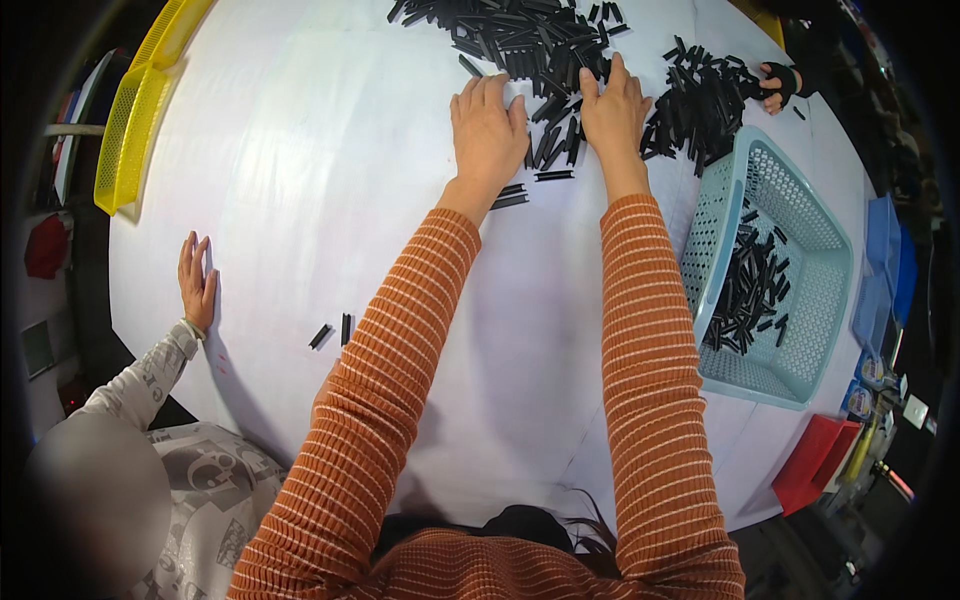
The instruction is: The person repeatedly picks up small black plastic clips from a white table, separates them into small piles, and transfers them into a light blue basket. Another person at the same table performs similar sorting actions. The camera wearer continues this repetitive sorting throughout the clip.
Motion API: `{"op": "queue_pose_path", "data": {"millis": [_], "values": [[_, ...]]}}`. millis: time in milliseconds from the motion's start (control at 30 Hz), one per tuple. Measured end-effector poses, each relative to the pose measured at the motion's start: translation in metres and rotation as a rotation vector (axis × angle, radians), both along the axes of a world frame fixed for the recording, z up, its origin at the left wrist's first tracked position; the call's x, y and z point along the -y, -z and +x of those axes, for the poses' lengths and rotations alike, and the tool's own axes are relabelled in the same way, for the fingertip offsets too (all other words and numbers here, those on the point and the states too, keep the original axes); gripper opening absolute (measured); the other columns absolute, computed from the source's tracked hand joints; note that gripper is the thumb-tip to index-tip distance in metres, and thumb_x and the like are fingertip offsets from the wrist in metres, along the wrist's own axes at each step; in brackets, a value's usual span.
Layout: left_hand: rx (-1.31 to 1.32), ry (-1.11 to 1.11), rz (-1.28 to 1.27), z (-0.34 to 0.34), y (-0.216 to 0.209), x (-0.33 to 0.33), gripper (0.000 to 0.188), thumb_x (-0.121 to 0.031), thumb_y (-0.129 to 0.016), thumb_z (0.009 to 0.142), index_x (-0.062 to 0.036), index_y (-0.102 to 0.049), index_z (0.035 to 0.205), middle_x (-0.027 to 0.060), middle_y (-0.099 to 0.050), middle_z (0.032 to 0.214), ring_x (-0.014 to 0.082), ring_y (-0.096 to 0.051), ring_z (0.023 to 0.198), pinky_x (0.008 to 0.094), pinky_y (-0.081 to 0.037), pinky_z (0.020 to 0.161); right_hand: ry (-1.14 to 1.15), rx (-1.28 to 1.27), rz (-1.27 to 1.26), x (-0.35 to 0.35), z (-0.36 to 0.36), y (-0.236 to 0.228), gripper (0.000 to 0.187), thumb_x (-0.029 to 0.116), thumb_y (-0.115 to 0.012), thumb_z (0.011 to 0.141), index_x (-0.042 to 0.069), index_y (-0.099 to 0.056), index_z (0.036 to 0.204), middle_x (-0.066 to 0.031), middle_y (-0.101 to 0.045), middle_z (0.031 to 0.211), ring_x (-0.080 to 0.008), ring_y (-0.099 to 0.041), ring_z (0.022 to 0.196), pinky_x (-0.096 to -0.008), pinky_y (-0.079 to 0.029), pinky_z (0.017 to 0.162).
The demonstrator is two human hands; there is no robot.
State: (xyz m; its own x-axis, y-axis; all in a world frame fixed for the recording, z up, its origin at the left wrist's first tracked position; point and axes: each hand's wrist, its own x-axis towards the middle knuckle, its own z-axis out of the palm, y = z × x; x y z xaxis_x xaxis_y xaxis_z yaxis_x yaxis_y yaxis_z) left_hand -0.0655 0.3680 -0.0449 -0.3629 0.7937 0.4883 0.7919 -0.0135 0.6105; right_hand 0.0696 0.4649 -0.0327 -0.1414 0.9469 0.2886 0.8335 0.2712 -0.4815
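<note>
Ribbed orange sleeves [395, 370], white-striped, are nearest. L hand [487, 140] & R hand [613, 122] have fingers [493, 93] extended, thumbs apart, at near edge of blk grooved strips [535, 40], heaped on smooth white bench [290, 140].

The person's sleeves [390, 350] are rust orange, ringed with thin, evenly spaced white stripes; the strips [540, 40] are solid black, plain and dark against the white tabletop [540, 330]; the large basket [712, 215] is pale blue-green, its walls patterned with rows of small holes; the mesh tray [128, 140] is bright yellow; a co-worker's sleeve [145, 375] is pale grey with darker grey prints; the box [815, 465] is red.
</note>
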Motion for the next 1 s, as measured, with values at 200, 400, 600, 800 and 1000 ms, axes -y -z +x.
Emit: {"op": "queue_pose_path", "data": {"millis": [200,400,600,800,1000], "values": [[-0.074,0.035,0.055,-0.007,0.015,-0.027,0.039,-0.026,-0.054,0.095,-0.0019,-0.057,0.126,0.019,-0.055,0.131,0.0355,-0.049,0.121,0.0439,-0.035,0.105,-0.253,-0.172,0.066,0.001,-0.021,0.012,0.049,0.037,-0.051,0.097,0.01,-0.048,0.139,-0.015,-0.056,0.133,-0.0328,-0.047,0.128,-0.0522,-0.024,0.114],[0.224,0.082,0.04,0.007,0.003,0.039,0.027,-0.019,-0.052,0.096,-0.0024,-0.063,0.115,0.0136,-0.06,0.124,0.031,-0.053,0.114,0.0386,-0.044,0.096,-0.379,-0.363,0.017,0.074,-0.009,0.003,0.033,0.03,-0.058,0.094,0.012,-0.065,0.121,-0.0073,-0.063,0.123,-0.0267,-0.056,0.114,-0.0388,-0.043,0.1],[0.562,0.004,0.004,0.042,-0.025,0.142,0.02,-0.01,-0.048,0.098,-0.0017,-0.065,0.097,0.0108,-0.065,0.103,0.0265,-0.057,0.099,0.0356,-0.045,0.087,-0.441,-0.527,-0.089,0.166,0.034,-0.014,0.019,0.017,-0.061,0.092,0.006,-0.071,0.104,-0.0091,-0.07,0.101,-0.0257,-0.063,0.101,-0.0366,-0.045,0.096],[0.454,-0.101,0.077,0.044,-0.025,0.221,0.025,-0.007,-0.041,0.102,0.0005,-0.065,0.103,0.0105,-0.064,0.111,0.0177,-0.057,0.103,0.0299,-0.043,0.093,-0.291,-0.613,-0.073,0.235,0.095,-0.03,0.016,0.008,-0.059,0.092,0.002,-0.07,0.102,-0.0082,-0.071,0.095,-0.025,-0.064,0.098,-0.0352,-0.046,0.093],[0.408,-0.045,-0.021,0.054,-0.024,0.271,0.022,-0.006,-0.043,0.098,-0.0007,-0.064,0.103,0.0119,-0.063,0.111,0.0232,-0.055,0.107,0.0333,-0.043,0.094,-0.148,-0.427,-0.014,0.278,0.126,-0.023,0.013,0.006,-0.062,0.09,0.004,-0.07,0.1,-0.0069,-0.068,0.096,-0.0239,-0.061,0.095,-0.034,-0.047,0.086]]}}
